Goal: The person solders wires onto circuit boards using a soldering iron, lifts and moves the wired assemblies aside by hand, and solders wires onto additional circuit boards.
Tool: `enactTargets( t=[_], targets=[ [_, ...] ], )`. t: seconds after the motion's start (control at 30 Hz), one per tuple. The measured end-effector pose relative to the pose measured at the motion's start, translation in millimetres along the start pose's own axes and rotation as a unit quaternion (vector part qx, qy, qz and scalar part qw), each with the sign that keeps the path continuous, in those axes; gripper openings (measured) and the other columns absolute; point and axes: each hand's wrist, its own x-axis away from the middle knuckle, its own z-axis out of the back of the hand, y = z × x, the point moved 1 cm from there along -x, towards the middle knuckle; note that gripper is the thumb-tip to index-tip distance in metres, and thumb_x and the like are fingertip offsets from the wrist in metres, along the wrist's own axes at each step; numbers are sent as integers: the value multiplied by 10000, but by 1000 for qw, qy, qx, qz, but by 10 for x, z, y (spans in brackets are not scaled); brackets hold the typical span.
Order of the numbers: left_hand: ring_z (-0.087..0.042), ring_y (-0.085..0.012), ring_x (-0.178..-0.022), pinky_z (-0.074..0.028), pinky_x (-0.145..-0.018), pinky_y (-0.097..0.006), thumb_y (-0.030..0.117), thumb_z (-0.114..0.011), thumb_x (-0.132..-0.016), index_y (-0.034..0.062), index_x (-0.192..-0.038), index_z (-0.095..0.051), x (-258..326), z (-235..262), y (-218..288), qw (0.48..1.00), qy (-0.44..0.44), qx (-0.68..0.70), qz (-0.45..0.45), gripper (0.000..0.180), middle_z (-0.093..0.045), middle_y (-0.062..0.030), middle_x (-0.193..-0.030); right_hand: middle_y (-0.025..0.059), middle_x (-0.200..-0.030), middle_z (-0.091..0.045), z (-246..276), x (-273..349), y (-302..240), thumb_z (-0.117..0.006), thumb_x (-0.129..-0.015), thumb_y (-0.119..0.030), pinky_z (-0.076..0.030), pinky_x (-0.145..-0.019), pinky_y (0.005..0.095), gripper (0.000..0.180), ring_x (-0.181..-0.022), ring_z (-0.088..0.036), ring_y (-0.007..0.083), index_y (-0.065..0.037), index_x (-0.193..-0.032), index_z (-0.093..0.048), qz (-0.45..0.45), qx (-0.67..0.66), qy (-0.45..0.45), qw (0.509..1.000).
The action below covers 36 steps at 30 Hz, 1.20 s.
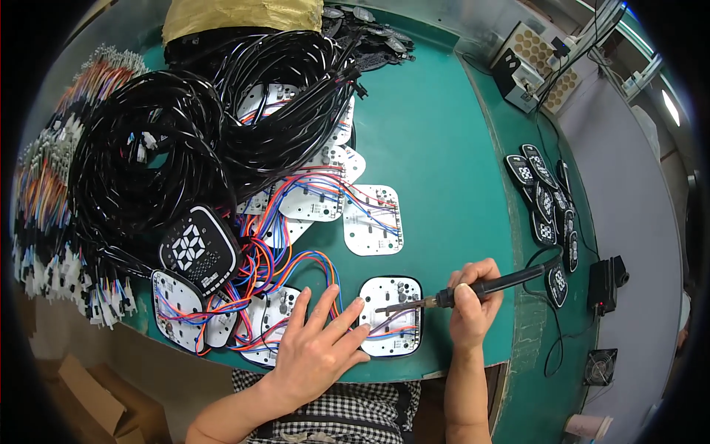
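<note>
In my right hand (473,302) is a soldering iron (503,283) with a black handle, its fingers closed round it. The iron's tip points left, over a white circuit board (403,344) with rounded corners and a dark rim. Whether the tip touches the board cannot be seen. Fingers spread, my left hand (322,340) lies at this board's left edge, over red, blue and orange wires (314,259). Another white board (373,220) with wires attached lies just beyond. More wired boards (177,311) are piled to the left, beside a black panel (197,250) with white segments.
Big coils of black cable (148,140) cover the table's left side, with bundled wire ends (52,214) at the edge. Black-and-white panels (543,196) are stacked on the right. A black box (608,285) and a small fan (600,367) stand farther right. A cardboard box (111,399) is lower left.
</note>
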Motion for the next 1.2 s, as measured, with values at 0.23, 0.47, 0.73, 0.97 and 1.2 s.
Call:
enactTargets(
  t=[0.23,0.47,0.73,0.97,1.2],
  targets=[
    [-479,-343,-1149,-314,-981,-554,296,-770,-602,104,-922,-657,-96,-54,103,999,23,1,-27,390,-589,-86,-1141,74,-882,-603,250,-70,-106,-657,-790,-98,-450,-725,265,219,-807,-556,160,5,-980,-622,164,121,162,965],
    [-418,-356,-1225,-277,-1024,-527,283,-728,-712,108,-1129,-593,16,-119,153,997,1,-17,-72,472,-489,-129,-1306,123,-807,-643,1180,-294,-155,-637,-772,-66,-474,-532,342,273,-558,-577,219,-64,-1042,-594,239,376,270,853],
    [-519,-332,-1046,-407,-919,-461,268,-745,-612,64,-978,-576,-67,-96,77,985,27,-36,-167,452,-565,-140,-1040,174,-1148,-557,2994,-210,-224,-824,-558,-251,-468,-858,434,822,-1044,-550,358,-44,-1248,-427,24,665,192,721],
    [-598,-365,-928,-487,-824,-421,212,-526,-769,43,-1005,-523,-50,-184,31,935,95,-193,-282,291,-596,-250,-954,192,-696,-547,3292,-164,-232,-762,-667,-229,-418,-594,464,484,-700,-552,435,-69,-950,-404,8,691,78,719],
    [-576,-333,-914,-481,-783,-390,269,-594,-752,37,-977,-519,-63,-255,136,939,77,-204,-267,331,-567,-202,-1047,181,-749,-542,2246,-234,-652,-488,-844,11,-434,-577,364,111,-641,-537,323,-53,-933,-472,222,665,130,701]
  ],
)
